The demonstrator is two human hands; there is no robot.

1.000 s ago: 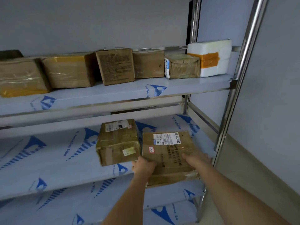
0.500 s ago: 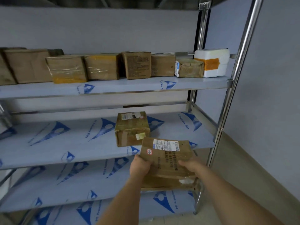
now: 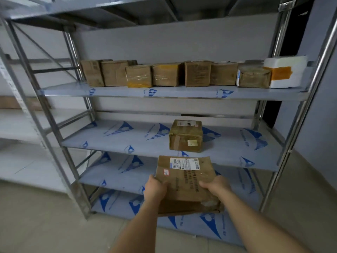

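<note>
I hold a flat brown cardboard parcel [image 3: 186,181] with a white shipping label and a small red-edged sticker, in the air in front of the metal rack. My left hand [image 3: 155,189] grips its left edge and my right hand [image 3: 215,185] grips its right edge, thumbs on top. The parcel tilts up toward me. Behind it, a smaller taped brown box [image 3: 186,136] sits on the middle shelf [image 3: 127,141].
The steel rack has several shelves covered in blue-printed film. The upper shelf [image 3: 164,92] carries a row of several brown boxes and a white foam box [image 3: 285,73] with orange tape at the right end. A grey wall stands at the right, tiled floor [image 3: 45,225] below.
The parcel has come off the middle shelf and back toward me in both hands. My view has pulled away, showing more of the rack and the floor.
</note>
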